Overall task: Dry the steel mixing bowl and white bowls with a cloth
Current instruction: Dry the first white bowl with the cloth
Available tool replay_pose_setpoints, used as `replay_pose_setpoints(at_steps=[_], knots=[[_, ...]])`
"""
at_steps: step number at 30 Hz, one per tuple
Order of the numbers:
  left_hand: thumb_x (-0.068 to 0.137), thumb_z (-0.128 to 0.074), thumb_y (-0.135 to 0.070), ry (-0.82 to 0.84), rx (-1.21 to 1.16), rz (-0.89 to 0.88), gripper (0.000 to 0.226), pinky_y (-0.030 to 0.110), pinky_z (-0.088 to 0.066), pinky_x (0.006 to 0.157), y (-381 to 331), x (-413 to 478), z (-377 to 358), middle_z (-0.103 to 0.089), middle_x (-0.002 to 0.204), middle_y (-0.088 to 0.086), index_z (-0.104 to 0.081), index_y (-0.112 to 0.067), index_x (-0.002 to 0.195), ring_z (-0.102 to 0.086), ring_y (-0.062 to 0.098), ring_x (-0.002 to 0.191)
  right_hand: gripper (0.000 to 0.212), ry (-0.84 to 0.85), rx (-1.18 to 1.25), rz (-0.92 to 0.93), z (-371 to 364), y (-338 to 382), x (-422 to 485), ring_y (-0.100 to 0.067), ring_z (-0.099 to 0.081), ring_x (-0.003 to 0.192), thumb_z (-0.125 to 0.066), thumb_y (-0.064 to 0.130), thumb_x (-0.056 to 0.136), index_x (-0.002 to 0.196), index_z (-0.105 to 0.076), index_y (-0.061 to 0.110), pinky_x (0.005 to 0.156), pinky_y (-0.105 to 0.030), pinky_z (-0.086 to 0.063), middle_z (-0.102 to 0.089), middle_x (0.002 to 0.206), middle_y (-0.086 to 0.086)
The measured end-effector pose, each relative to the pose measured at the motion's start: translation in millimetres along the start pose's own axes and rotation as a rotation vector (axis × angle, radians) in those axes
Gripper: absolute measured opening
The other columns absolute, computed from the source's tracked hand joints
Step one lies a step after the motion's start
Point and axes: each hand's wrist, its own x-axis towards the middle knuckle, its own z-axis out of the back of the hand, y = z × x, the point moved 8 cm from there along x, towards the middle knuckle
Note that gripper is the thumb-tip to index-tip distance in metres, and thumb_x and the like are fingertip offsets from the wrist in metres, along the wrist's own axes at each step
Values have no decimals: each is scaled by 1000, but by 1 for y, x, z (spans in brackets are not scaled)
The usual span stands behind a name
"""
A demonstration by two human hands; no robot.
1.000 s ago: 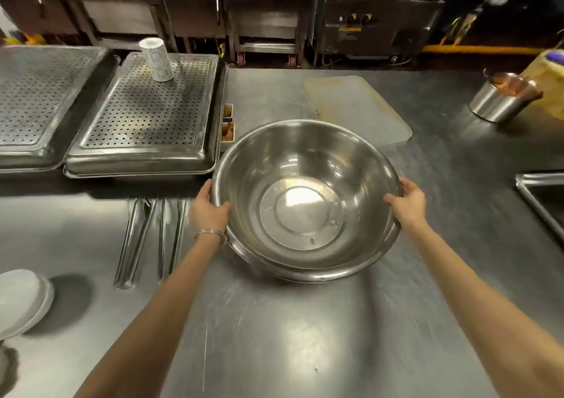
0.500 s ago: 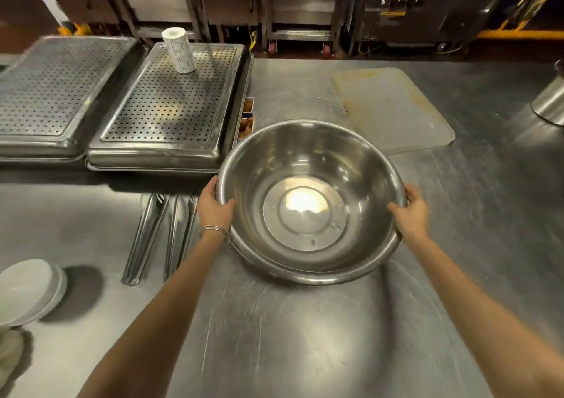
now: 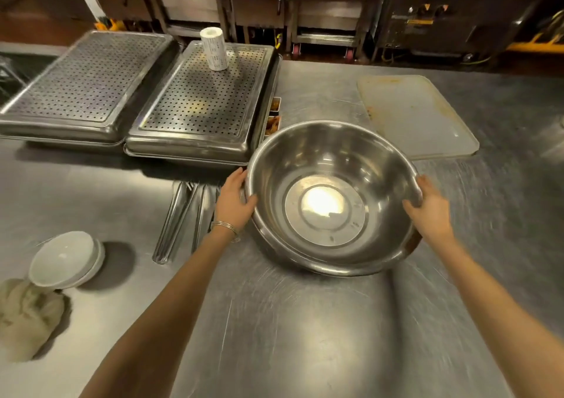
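The big steel mixing bowl (image 3: 329, 153) is in the middle of the steel table (image 3: 305, 336), open side up, and nothing is inside it. I cannot tell if it rests on the table or is lifted a little off it. The left hand (image 3: 233, 199) grips the rim on the left side, with the thumb hooked over the edge. The right hand (image 3: 430, 208) grips the rim on the right side, with the thumb inside the bowl and the fingers hidden behind the wall. So the bowl sits right between the 2 hands, 1 on each side. The bowl is hard and stiff, so it will not bend or break. It looks wide but thin, so I think it is not too heavy. The steel is smooth and shiny, and if it is wet it may slip. The rolled rim is the best place to hold, and 2 hands on opposite sides keep it from tipping. The white bowls (image 3: 65, 259) lie stacked far to the left, well apart from both hands. They can chip or crack, so they need gentle hands. The cloth (image 3: 27, 315) is a soft, crumpled lump just beside them, touching the stack. No hand holds it, so I think the drying is not yet started.
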Motion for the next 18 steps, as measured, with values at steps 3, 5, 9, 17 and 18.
replay_pose_setpoints(at_steps=[3, 5, 9, 17, 18], knots=[[87, -59, -23, -10, 130, -57, 52, 40, -28, 111, 6, -31, 36, -42, 142, 10, -44, -10, 135, -36, 24, 132, 53, 11, -11, 143, 1, 49, -28, -33, -44, 126, -63, 5, 84, 134, -44, 4, 107, -44, -34, -48, 137, -18], [86, -51, -33, -7, 198, -100, 54, 36, -27, 110, 13, -60, 63, -45, 140, 9, -45, -11, 134, -38, 24, 131, 49, 46, -6, 243, -11, 88, -59, -33, -44, 126, -62, 4, 84, 131, -47, 3, 105, -38, -32, -49, 136, -17], [82, -38, -45, 9, 311, -132, 60, 40, -36, 102, 55, -121, 112, -53, 132, 11, -50, -10, 130, -48, 28, 122, 44, 133, 66, 344, -65, 148, -126, -28, -47, 123, -62, 8, 86, 128, -52, 9, 102, -38, -38, -52, 133, -12], [83, -44, -35, -23, 369, -140, 50, 35, -35, 102, 189, -185, 235, -57, 126, 12, -56, -6, 122, -47, 26, 121, 40, 336, 124, 375, -227, 264, -252, -21, -51, 119, -54, 21, 84, 122, -57, 10, 102, -10, -22, -57, 127, -8], [83, -43, -34, -35, 348, -138, 50, 32, -32, 103, 204, -183, 253, -56, 128, 12, -56, -6, 123, -45, 26, 122, 40, 346, 132, 359, -244, 280, -264, -22, -52, 118, -53, 22, 84, 122, -58, 11, 101, -9, -22, -58, 126, -8]])
